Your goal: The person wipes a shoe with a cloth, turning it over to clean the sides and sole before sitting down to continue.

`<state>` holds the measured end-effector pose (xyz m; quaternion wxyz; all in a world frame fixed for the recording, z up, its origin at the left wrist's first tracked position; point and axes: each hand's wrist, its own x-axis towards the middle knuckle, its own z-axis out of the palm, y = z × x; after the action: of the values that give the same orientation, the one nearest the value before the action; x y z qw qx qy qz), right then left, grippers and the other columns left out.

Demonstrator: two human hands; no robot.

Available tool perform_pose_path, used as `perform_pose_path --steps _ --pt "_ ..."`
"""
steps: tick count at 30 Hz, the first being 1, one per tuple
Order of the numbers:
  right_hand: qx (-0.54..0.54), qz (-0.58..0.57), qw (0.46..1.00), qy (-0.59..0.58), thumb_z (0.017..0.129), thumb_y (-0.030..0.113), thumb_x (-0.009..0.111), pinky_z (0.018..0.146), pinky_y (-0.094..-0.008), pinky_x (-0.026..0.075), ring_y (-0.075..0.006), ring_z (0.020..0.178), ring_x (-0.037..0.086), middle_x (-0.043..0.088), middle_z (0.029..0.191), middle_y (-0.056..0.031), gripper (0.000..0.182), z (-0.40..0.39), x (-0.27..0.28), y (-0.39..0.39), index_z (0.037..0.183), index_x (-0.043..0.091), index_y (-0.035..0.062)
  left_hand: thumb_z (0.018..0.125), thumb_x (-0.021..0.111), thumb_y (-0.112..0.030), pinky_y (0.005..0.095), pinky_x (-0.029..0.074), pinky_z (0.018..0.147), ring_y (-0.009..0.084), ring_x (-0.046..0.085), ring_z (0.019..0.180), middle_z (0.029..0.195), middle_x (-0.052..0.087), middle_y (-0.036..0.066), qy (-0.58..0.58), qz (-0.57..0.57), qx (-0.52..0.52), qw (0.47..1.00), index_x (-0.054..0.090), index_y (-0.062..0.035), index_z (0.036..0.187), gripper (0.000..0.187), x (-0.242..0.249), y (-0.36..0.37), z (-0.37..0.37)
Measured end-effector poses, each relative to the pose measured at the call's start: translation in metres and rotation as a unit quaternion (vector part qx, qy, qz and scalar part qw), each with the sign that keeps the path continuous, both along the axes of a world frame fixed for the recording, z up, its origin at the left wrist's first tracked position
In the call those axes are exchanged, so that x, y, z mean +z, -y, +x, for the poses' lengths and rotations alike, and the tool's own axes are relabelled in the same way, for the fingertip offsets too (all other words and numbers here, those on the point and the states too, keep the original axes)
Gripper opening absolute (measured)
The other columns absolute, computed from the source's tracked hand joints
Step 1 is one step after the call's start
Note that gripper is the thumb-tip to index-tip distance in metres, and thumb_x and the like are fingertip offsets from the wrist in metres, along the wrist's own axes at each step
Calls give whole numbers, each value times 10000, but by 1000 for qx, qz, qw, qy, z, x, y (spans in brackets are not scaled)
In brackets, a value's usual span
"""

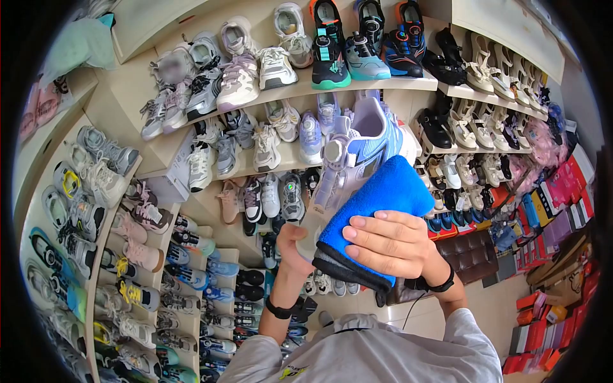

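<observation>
A lilac and blue sneaker (357,150) with a round dial is raised in front of me, its toe pointing down toward my left. My left hand (295,252) grips it near the toe; the thumb shows, and the other fingers are mostly hidden behind the shoe. Folded over the sneaker's side is a blue cloth (383,198) with a dark edge. My right hand (393,246) has its fingers pressed on this cloth, which covers part of the shoe.
Behind the sneaker, wall shelves (377,84) bear rows of sneakers. More shoes fill a shelf unit (105,255) at the left. Stacked shoe boxes (543,332) stand at the right, and a brown tufted seat (469,255) is behind my right arm.
</observation>
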<state>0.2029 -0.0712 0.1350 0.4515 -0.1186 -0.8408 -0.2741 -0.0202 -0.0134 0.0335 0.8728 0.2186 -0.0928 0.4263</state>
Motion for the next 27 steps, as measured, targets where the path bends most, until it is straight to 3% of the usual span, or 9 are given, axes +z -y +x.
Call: perform_pose_path --steps 6,10,18,22,27 --pt "-35 0 999 -27 880 107 639 992 -367 517 -244 1126 690 721 1198 -112 259 9 4 -10 1125 710 61 707 542 -279 446 418 1134 369 572 1256 1387 550 264 -60 -16 20 998 377 99 1453 853 4 1 3" --pt "-72 5 995 -62 864 89 653 982 -378 524 -254 1106 700 734 1165 -112 244 16 6 -19 1093 730 58 685 534 -268 473 431 1128 393 578 1244 1404 541 267 26 -30 -13 999 403 95 1445 853 1 2 5" --pt "-115 11 977 -179 849 118 685 979 -437 515 -330 1113 699 736 1133 -181 267 27 12 -29 1081 727 -7 681 563 -229 465 444 1117 405 575 1247 1412 530 279 36 -7 -37 999 392 77 1465 859 3 3 5" --pt "-140 -31 961 -236 839 175 742 1024 -466 480 -379 1160 665 705 1190 -220 398 37 15 -34 1162 682 -50 678 566 -215 464 441 1119 405 566 1259 1419 523 283 47 3 -50 998 389 73 1469 861 1 2 3" --pt "-140 -74 944 -290 798 83 765 1037 -460 465 -384 1187 641 689 1230 -210 428 41 14 -43 1190 668 -56 677 557 -213 462 428 1128 400 560 1267 1416 527 284 37 -15 -47 998 405 68 1463 849 -6 -1 1"
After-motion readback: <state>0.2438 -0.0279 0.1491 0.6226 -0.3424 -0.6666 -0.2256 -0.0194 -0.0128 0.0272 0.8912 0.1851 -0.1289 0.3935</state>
